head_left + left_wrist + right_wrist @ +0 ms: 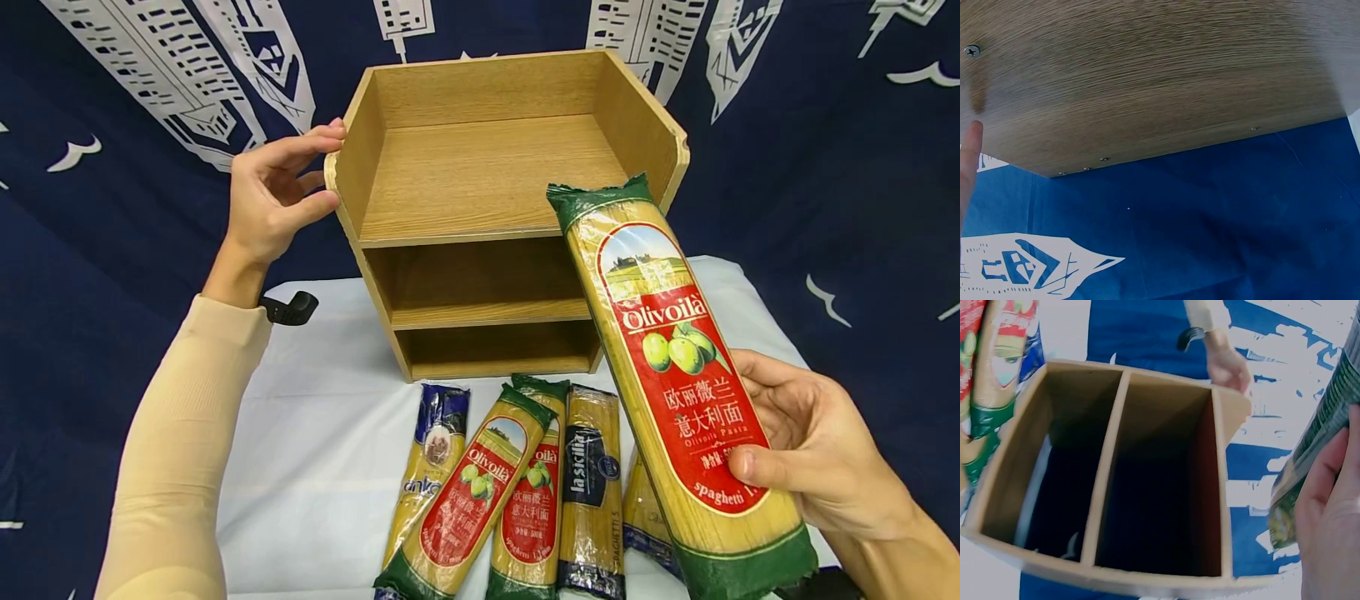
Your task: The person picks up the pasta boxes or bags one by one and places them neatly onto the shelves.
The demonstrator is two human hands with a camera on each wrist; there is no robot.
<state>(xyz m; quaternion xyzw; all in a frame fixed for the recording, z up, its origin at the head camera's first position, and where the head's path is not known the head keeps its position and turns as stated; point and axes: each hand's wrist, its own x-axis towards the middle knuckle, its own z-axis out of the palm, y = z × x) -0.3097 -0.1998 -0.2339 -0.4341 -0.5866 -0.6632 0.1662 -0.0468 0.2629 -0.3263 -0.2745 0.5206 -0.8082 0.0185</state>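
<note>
Green-ended Olivoilà spaghetti packet (678, 383), red-labelled, tilted, held up before three-level wooden shelf (480, 179), standing upright

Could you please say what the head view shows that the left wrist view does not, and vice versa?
Only the head view shows the right hand gripping a spaghetti packet and the other packets. Only the left wrist view shows a screw head on the outside of the wooden shelf unit. Both show that unit, the left hand and the blue backdrop.
</note>
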